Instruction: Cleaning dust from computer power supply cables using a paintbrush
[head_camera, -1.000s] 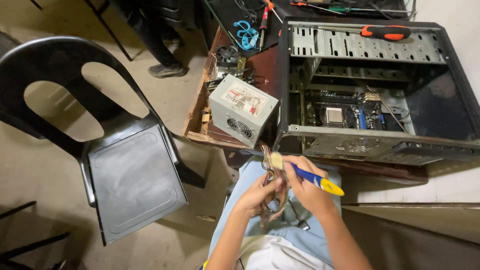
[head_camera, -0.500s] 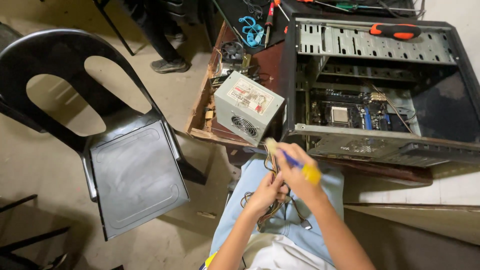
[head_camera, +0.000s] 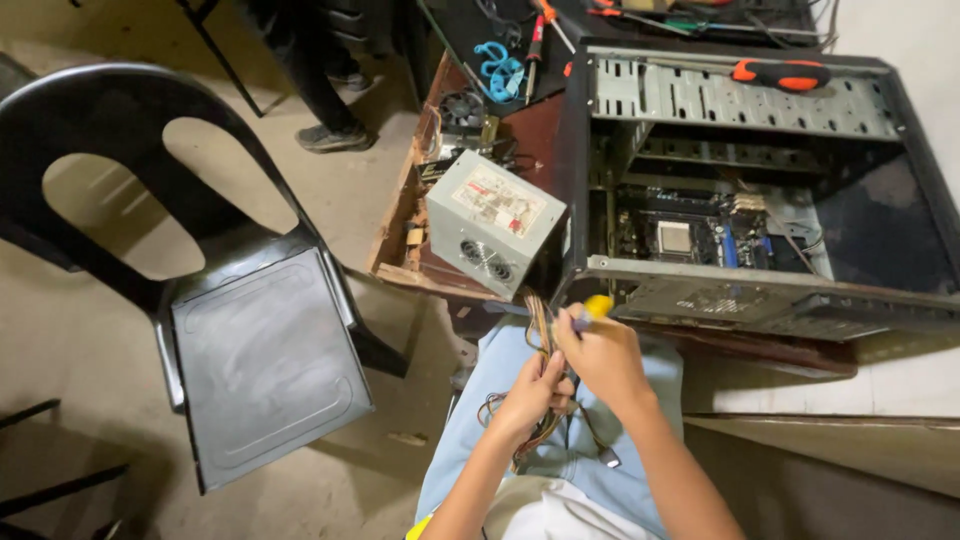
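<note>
My right hand (head_camera: 606, 358) is closed round a screwdriver with a blue and yellow handle (head_camera: 596, 308), held over my lap. My left hand (head_camera: 533, 392) grips a bundle of coloured wires (head_camera: 541, 322) that runs up to a grey power supply box (head_camera: 493, 222). The box lies tilted on the edge of a worn wooden table (head_camera: 400, 232), beside an open black computer case (head_camera: 745, 190) with a motherboard (head_camera: 690, 238) showing inside. More wires and a small connector (head_camera: 609, 458) hang over my light blue trousers.
A black plastic chair (head_camera: 215, 300) stands at the left on the concrete floor. An orange-handled screwdriver (head_camera: 780, 72) lies on top of the case. Blue cables (head_camera: 500, 68), tools and a small fan (head_camera: 462, 108) sit at the table's back. A person's legs and shoes (head_camera: 322, 110) stand beyond.
My right hand has turned the screwdriver from pointing sideways to nearly end-on, so only the yellow cap shows. The view has shifted slightly; the left hand stays on the wires.
</note>
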